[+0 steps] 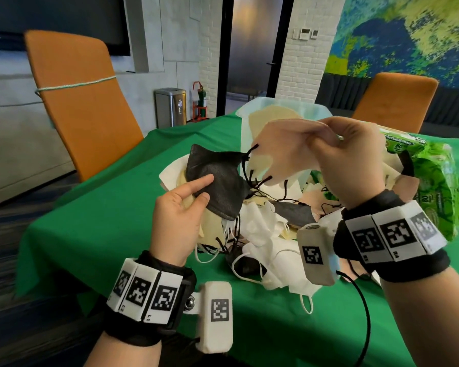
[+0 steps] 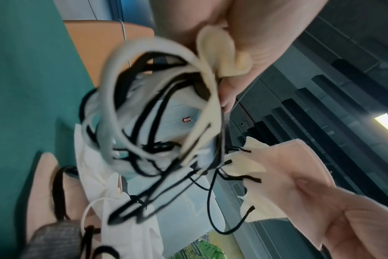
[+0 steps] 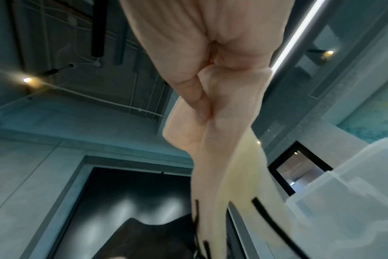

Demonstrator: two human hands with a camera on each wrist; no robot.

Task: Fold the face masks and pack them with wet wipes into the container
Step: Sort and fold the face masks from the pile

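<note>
Green cloth [image 1: 112,226] covers the table, and nearest me on it is a messy pile of masks [image 1: 265,242], white, black and beige with the ear loops all tangled. My left hand [image 1: 179,215] is just above that, thumb and curled fingers pinching a black mask [image 1: 217,181] plus a cream one, index finger lying straight on the black. The right hand [image 1: 353,160] is higher up and pinches a pink mask [image 1: 284,144] by its top edge, blocking most of the clear container [image 1: 249,120] behind it. Wipes [image 1: 440,181] in green packs sit to the right, partly hidden by that wrist. What's in the container is hard to see. Further back are two orange chairs [image 1: 82,102] and a steel bin [image 1: 170,107].
</note>
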